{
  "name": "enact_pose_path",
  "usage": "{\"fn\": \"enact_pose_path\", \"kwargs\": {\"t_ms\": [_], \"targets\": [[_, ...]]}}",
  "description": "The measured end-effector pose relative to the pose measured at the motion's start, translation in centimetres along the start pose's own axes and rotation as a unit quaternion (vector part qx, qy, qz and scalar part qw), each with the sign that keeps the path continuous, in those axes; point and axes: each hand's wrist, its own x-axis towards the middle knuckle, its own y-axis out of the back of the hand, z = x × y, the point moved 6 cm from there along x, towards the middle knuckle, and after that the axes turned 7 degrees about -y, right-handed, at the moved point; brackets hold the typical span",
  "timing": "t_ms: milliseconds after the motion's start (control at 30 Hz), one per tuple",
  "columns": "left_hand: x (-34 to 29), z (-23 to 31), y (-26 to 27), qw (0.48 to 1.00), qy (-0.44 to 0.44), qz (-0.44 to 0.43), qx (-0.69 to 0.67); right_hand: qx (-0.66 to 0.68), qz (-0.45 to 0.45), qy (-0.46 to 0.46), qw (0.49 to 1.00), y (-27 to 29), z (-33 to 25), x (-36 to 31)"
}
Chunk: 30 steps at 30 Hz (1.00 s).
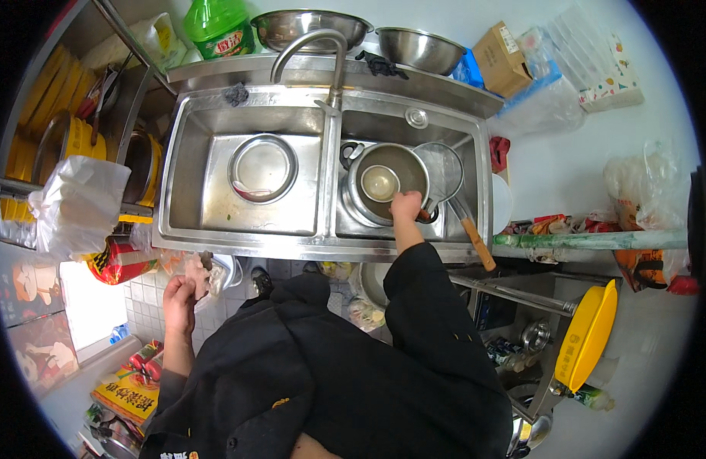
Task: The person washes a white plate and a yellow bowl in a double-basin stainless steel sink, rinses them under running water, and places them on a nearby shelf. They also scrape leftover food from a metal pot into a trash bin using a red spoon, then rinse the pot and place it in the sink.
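My right hand (406,205) is closed at the near right of a steel pot (354,200) with black handles, in the right sink basin. Its fingers are at the edge of a small round metal bowl (379,183), which sits inside the pot over greyish liquid. Beside the pot leans a mesh strainer (442,172), its wooden handle (477,243) over the sink's front edge. Out to the left, below the sink's front edge, my left hand (179,300) pinches a pale pinkish, crumpled piece (200,275); its material is unclear.
A round steel pan (262,168) lies in the left basin (215,203). The faucet (337,73) rises between basins. Behind stand metal bowls (311,29), a green jug (215,27) and a cardboard box (502,57). Shelves with yellow items (77,149) flank the left; a yellow tray (586,336) stands right.
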Motion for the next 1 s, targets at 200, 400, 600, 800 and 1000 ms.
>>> {"fn": "enact_pose_path", "kwargs": {"t_ms": [200,400,600,800,1000], "targets": [[0.6,0.1,-2.3,1.000,-0.002,-0.001,-0.006,0.115,-0.089,-0.021,0.989,1.1,-2.4,-8.0],[2.8,1.6,-8.9,0.991,-0.053,-0.116,0.051,0.230,-0.508,-0.046,0.829,-1.2,-14.6,-26.3],[2.3,1.9,-17.7,0.929,-0.121,-0.236,0.259,0.295,-0.689,-0.026,0.661,-1.9,-20.8,-37.1],[1.2,-0.4,-10.4,0.932,-0.090,-0.150,0.317,0.306,-0.658,-0.208,0.656,-4.0,-17.1,-34.3],[-5.3,-6.7,7.4,0.980,0.092,0.060,0.168,0.346,-0.669,-0.236,0.614,-4.2,-14.7,-32.5]]}}
